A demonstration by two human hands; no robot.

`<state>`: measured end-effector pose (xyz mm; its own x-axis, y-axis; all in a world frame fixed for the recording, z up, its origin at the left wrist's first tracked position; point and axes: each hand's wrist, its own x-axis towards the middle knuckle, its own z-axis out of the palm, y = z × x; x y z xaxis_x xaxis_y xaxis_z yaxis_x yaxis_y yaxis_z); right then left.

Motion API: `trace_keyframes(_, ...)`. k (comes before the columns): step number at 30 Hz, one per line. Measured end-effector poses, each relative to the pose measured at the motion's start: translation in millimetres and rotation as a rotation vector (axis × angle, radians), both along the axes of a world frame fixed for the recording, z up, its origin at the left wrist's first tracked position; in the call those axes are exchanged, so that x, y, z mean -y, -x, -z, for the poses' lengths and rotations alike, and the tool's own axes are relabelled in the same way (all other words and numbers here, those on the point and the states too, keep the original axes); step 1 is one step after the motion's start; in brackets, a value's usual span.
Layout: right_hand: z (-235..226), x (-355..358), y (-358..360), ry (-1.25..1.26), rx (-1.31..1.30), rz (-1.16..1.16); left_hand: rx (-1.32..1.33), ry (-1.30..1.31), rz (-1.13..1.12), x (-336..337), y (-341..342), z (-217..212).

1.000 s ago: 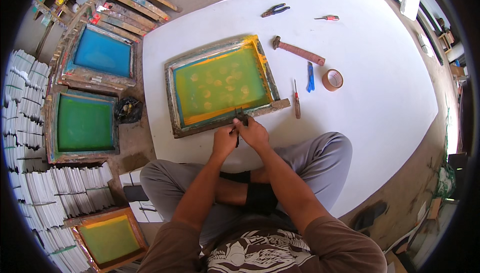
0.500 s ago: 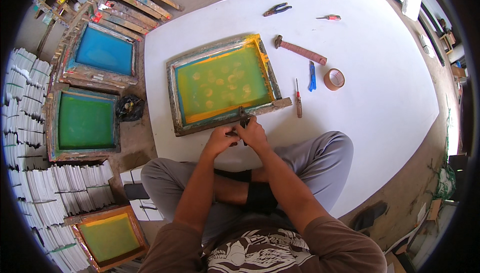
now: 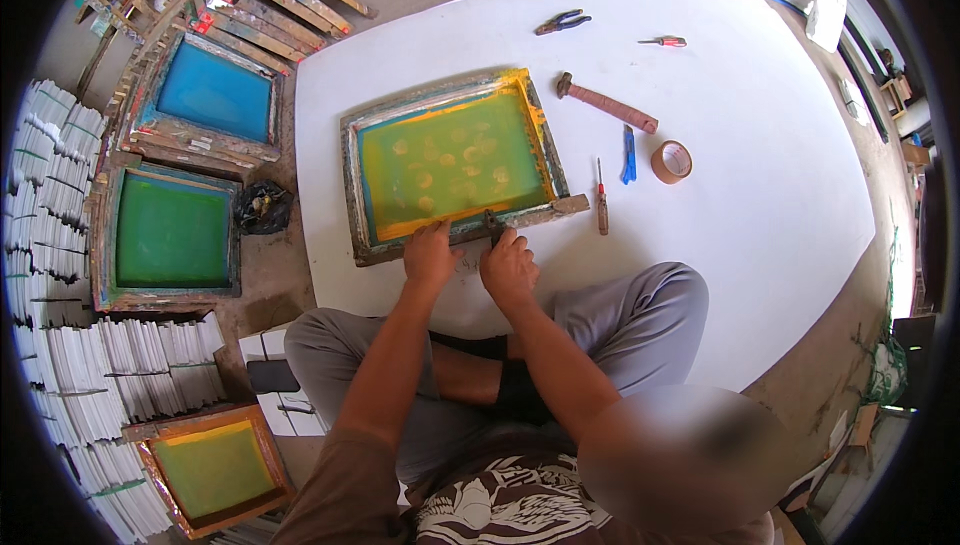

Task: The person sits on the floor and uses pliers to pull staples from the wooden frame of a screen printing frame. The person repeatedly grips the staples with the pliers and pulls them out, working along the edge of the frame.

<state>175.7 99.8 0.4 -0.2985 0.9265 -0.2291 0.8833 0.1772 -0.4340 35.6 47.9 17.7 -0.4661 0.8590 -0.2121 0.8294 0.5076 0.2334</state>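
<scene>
A wooden screen-printing frame (image 3: 452,160) with yellow-green mesh lies on a white sheet (image 3: 760,185) in front of me. My left hand (image 3: 430,253) presses flat on the near edge of the frame. Beside it, my right hand (image 3: 507,265) grips a small dark tool (image 3: 492,225) whose tip rests against the frame's near rail. I sit cross-legged in grey trousers, knees at the sheet's edge.
On the sheet lie a hammer (image 3: 605,103), blue cutter (image 3: 627,153), tape roll (image 3: 671,161), screwdriver (image 3: 601,199), pliers (image 3: 562,21) and a second red-handled screwdriver (image 3: 664,41). Blue (image 3: 214,95), green (image 3: 172,230) and yellow (image 3: 212,467) screens and white stacked sheets (image 3: 150,380) stand left.
Both hands have shifted slightly left along the frame's near rail; my left hand now lies flat on the frame while the right keeps the tool against the wood.
</scene>
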Motion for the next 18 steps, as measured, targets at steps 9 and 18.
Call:
trace_keyframes(9, -10, -14, -6, 0.187, -0.07, -0.002, -0.067, -0.007, -0.02, -3, -4, 25)
trace_keyframes(18, 3, -13, -22, 0.372, -0.258, 0.027, -0.056, 0.007, -0.065, -2, -8, 13)
